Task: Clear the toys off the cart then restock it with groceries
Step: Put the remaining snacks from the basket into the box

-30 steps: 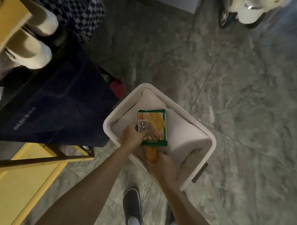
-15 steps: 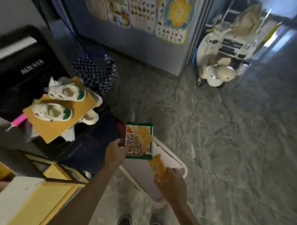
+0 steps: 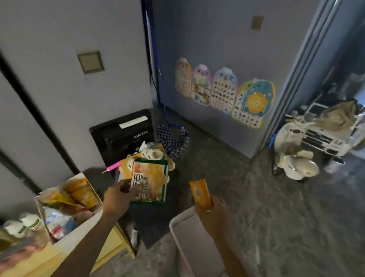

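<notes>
you're gripping a green-edged packet in your left hand, with the thumb curling over its near corner. you're pinching a small orange sachet by its lower end in your right hand. the hands are apart, each clamped on its own item, and both are in the air. the sachet is hanging just over the far rim of the white tub. the packet is hanging further left, between the tub and the box.

i'm taking the tub to be the cart's tray, though i'm not able to confirm that from here. only pale lining is showing in the part of it that is in view, so i'm judging the toy-clearing half to be done, or nearly so. a toy scooter is sitting on the floor well apart to your right. i'm not able to tell whether it belongs to this job.

the restocking is looking barely begun. the box is holding a heap of snack bags, and bottles are standing beside it. these two items are the only groceries near the tub, and neither is lying in it yet. you're looking at many more trips.
</notes>
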`<state>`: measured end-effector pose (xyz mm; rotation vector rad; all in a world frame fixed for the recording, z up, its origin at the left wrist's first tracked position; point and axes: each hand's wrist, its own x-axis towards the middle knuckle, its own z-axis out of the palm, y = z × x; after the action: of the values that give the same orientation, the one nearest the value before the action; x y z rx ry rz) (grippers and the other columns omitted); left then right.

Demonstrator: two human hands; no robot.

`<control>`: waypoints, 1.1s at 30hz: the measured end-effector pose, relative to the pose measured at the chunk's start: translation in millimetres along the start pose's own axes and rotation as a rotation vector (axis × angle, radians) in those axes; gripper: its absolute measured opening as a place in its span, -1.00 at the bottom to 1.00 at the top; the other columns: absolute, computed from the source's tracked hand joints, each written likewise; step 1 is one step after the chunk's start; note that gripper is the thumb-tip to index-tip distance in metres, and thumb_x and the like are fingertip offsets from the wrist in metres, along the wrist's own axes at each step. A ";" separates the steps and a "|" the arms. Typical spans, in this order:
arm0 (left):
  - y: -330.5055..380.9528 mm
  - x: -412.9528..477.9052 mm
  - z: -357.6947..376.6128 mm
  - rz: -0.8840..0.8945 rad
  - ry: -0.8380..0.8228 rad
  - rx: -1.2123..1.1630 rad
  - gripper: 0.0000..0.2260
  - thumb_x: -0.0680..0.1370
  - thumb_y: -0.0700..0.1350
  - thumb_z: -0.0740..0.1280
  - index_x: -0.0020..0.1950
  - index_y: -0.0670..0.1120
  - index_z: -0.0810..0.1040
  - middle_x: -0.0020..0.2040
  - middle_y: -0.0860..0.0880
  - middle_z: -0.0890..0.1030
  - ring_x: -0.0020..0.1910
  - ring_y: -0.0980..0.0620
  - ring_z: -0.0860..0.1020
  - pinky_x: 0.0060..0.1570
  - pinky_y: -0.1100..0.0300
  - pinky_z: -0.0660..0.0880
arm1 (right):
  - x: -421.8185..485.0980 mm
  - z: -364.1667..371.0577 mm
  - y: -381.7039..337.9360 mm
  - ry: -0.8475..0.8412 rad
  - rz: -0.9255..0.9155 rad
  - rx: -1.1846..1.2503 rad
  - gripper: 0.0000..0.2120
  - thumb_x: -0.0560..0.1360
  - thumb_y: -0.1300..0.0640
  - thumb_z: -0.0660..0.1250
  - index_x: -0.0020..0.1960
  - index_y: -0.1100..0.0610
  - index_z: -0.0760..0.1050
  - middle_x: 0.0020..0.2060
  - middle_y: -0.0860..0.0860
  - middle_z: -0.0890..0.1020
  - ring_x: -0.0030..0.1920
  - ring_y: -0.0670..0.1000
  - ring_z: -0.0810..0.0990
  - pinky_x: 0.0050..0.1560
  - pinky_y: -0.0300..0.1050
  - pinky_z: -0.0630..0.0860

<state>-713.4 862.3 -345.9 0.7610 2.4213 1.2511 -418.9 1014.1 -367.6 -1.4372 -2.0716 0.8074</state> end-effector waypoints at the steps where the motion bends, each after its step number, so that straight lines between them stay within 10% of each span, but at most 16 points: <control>1: -6.1 -3.5 -14.4 -0.019 0.037 -0.022 -0.84 0.53 0.05 0.58 0.04 0.08 0.67 -0.10 0.13 0.73 -0.12 0.12 0.69 -0.16 0.11 0.60 | 2.1 2.9 -10.6 0.006 -0.041 0.003 -0.76 0.50 -0.21 0.46 -0.08 -0.05 0.60 -0.17 -0.12 0.55 -0.25 -0.14 0.50 -0.24 -0.17 0.38; 9: -78.1 -24.6 -135.7 -0.155 0.247 -0.126 -0.80 0.54 -0.13 0.59 0.13 -0.02 0.68 -0.10 0.10 0.73 -0.16 0.11 0.68 -0.24 0.32 0.60 | 1.3 85.0 -92.9 -0.107 -0.279 0.030 -0.62 0.43 -0.38 0.37 -0.08 -0.08 0.58 -0.18 -0.16 0.57 -0.22 -0.16 0.56 -0.21 -0.14 0.53; 18: -191.3 5.7 -249.2 -0.248 0.380 0.073 -0.71 0.53 0.13 0.57 0.17 0.03 0.75 -0.04 0.02 0.78 -0.19 0.14 0.65 -0.29 0.20 0.51 | -12.2 228.6 -218.0 -0.215 -0.473 0.116 -0.65 0.42 -0.34 0.40 -0.17 -0.05 0.56 -0.29 -0.15 0.58 -0.26 -0.14 0.58 -0.24 -0.13 0.57; 33: -288.8 71.2 -173.4 -0.551 0.314 0.045 -0.72 0.57 0.01 0.54 0.25 -0.03 0.73 0.00 -0.05 0.78 -0.12 -0.05 0.71 -0.27 0.17 0.53 | -7.2 406.0 -223.7 -0.449 -0.390 -0.160 -0.41 0.37 -0.63 0.17 -0.10 -0.12 0.54 -0.25 -0.18 0.60 -0.23 -0.16 0.61 -0.20 -0.10 0.65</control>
<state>-947.5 652.3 -486.3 -0.1187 2.6403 1.1490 -840.0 869.1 -496.5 -0.9268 -2.6948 0.8716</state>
